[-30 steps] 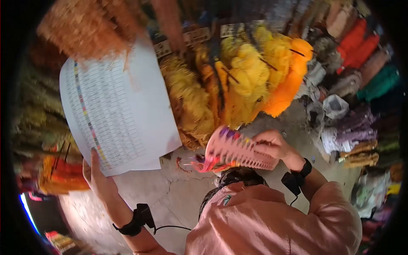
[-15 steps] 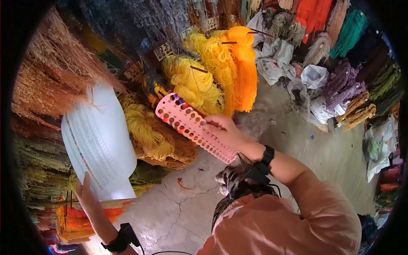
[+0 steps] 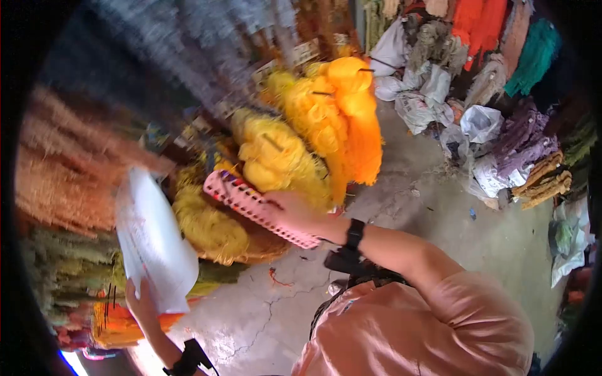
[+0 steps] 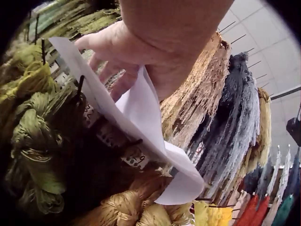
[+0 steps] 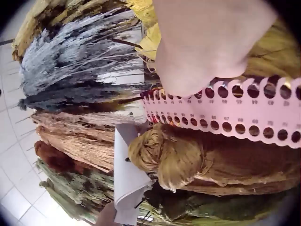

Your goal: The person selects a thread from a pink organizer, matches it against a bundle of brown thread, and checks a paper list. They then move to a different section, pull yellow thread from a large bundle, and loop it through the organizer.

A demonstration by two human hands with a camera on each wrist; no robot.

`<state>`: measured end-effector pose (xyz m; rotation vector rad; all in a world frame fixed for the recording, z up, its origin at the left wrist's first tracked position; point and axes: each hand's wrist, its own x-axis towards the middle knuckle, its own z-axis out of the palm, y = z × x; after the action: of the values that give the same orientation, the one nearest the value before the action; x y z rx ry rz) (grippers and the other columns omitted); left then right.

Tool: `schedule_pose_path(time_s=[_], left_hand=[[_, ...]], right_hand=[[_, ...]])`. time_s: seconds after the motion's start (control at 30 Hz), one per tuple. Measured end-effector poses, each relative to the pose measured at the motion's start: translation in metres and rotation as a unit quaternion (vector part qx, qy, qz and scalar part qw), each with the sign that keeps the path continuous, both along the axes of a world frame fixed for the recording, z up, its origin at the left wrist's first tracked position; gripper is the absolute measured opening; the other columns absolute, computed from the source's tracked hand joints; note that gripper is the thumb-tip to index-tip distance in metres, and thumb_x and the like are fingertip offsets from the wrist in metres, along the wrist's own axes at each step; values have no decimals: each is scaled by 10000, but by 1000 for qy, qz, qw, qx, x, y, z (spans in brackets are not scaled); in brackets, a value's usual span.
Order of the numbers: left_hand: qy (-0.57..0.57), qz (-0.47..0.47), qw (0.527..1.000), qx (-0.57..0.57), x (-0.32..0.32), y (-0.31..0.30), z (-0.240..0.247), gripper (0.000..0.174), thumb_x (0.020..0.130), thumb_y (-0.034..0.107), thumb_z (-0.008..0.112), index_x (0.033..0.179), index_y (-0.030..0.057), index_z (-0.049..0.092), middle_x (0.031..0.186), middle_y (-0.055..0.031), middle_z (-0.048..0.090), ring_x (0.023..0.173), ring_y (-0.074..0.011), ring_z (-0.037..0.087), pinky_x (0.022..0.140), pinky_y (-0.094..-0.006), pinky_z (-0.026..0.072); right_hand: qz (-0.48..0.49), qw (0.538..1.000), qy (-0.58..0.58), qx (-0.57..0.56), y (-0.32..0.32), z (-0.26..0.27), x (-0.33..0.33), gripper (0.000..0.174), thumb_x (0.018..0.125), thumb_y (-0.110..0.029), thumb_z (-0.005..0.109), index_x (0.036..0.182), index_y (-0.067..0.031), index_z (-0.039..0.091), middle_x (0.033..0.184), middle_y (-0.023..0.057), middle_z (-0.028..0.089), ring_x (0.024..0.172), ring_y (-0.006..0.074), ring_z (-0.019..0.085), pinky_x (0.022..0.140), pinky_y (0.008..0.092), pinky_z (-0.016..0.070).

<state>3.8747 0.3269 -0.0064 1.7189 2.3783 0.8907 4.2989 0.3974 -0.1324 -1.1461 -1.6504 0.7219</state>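
My left hand (image 3: 143,301) holds white paper sheets (image 3: 160,250) by their lower end, thumb on one side. The sheets bow and hang curled, and in the left wrist view the paper (image 4: 141,125) bends round below the palm. My right hand (image 3: 293,212) grips a long pink thread card (image 3: 241,200) with rows of round holes and coloured threads at its far end. Printed numbers run between the holes of the card (image 5: 244,108) in the right wrist view. The card overlaps yellow yarn hanks (image 3: 276,150), with an olive-gold hank (image 3: 210,225) between it and the paper.
Brown yarn (image 3: 63,169) hangs at the left, above olive and orange hanks (image 3: 113,323). A bright orange hank (image 3: 360,119) hangs on a rod. White plastic bags (image 3: 483,122) and purple yarn (image 3: 523,141) lie at the right. Cracked concrete floor (image 3: 269,319) shows below, with a red thread scrap.
The paper, earlier spread wide with its printed colour chart visible, now curls narrower. My right hand has brought the pink card leftward in view, over the yellow hanks. The head view has turned.
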Motion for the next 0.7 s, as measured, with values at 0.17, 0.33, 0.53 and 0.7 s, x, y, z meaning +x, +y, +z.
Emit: schedule_pose_path(time_s=[0.17,0.33,0.53,0.7], left_hand=[[-82,24,996,15,2,-15,-5,389,797,177,558,1106,-40,466,1128,-161,476,1027,-229,449,883,-324,344],[80,82,991,61,27,-27,-2,376,800,185,559,1116,-2,474,1134,-149,465,1031,-251,442,882,-343,346],[181,77,975,98,38,-46,1,344,808,174,548,1106,15,489,1101,-125,482,1058,-258,422,900,-364,331],[210,56,970,107,35,-49,-11,305,804,170,553,1069,25,516,1096,-122,487,1051,-260,428,900,-378,331]], right_hand=[[63,997,-11,-50,16,-2,5,228,734,-140,508,937,-49,562,766,185,575,702,354,547,620,393,442],[80,997,-8,-2,10,-12,20,285,722,-103,518,1004,-73,547,819,174,574,769,342,545,672,407,436],[53,998,14,-18,-5,-47,89,208,741,-88,519,938,-43,567,819,123,582,734,284,560,641,353,449],[-66,992,68,-80,-17,-32,168,110,773,-18,519,872,-25,566,807,63,588,680,145,557,555,241,440]])
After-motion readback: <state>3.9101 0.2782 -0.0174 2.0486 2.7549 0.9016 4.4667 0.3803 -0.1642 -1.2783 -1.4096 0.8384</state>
